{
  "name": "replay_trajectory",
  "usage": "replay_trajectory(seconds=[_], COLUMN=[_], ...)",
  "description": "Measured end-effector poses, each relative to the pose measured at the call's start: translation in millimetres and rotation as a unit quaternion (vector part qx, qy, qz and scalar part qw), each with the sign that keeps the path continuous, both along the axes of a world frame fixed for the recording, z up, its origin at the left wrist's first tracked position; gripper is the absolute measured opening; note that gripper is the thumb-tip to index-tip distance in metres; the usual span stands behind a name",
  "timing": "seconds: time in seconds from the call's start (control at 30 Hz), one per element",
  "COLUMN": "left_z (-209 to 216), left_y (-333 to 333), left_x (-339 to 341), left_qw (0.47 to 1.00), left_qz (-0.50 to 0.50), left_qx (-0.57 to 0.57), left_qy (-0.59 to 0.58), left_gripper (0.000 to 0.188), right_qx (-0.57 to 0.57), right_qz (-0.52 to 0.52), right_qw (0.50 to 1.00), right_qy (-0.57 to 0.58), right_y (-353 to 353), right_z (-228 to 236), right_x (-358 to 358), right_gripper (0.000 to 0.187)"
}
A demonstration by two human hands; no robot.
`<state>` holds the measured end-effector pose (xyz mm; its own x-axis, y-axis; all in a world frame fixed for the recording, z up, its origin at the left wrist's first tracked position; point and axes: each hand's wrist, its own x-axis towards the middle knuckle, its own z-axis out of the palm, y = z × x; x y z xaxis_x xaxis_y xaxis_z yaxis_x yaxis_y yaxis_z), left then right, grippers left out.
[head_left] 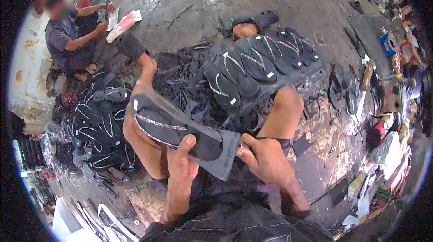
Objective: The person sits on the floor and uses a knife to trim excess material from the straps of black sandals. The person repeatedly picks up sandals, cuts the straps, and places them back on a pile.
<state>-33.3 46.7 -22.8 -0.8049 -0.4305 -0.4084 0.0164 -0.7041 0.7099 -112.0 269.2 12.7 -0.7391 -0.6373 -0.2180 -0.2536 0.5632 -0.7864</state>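
A black flip-flop (200,140) with glittering straps lies tilted across my lap, its toe end toward the upper left. Its sole is joined to a wider grey sheet (228,158), which sticks out past the heel. My left hand (182,165) grips the flip-flop from its near side, thumb on top of the footbed. My right hand (268,158) is closed right beside the grey sheet's heel end. Between its thumb and fingers is a small dark thing, too hidden to name.
Several strapped flip-flops (257,57) lie in a row on a dark board beyond my knees. More are heaped (97,120) at the left. Black offcuts (180,73) cover the ground between my legs. A seated person (65,32) works at the far left. Clutter (385,152) lines the right.
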Motion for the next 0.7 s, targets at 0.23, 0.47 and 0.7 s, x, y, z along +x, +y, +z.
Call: replay_trajectory(seconds=[0.23, 0.47, 0.7], left_z=[-6, 40, 47], left_y=[-4, -14, -107], left_x=[23, 52, -6], left_qw=[0.997, 0.993, 0.951], left_qz=[0.001, -0.014, 0.171], left_qx=[0.032, -0.113, 0.045], left_qy=[-0.071, -0.044, 0.254], left_gripper=[0.048, 0.066, 0.072], right_qx=[0.011, -0.341, -0.295], right_qz=[0.071, -0.289, -0.565], right_qw=[0.997, 0.872, 0.771], right_qy=[-0.02, -0.2, -0.003], right_y=[-8, -19, 143], right_z=[-9, -111, -118], right_x=[-5, 19, -10], right_gripper=[0.036, 0.028, 0.055])
